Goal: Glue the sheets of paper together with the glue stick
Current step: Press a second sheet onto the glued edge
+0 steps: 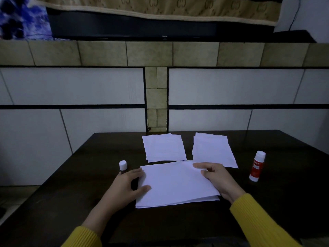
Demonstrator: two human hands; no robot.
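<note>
Matt white paper sheets [176, 184] on a dark, faintly sheened wood-look table [267, 202]; smooth plastic glue stick [257, 166], red label, white cap; ribbed yellow knit sleeves [258, 220]; matt tiled wall [71, 86] behind.

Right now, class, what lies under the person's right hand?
Under the right hand lies the near stack of white sheets on the dark table. The paper beneath the palm is covered, so any glue there cannot be seen.

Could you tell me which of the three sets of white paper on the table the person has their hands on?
The nearest stack of sheets, lying crosswise; the left hand and right hand are on it. The two far piles lie untouched.
</note>
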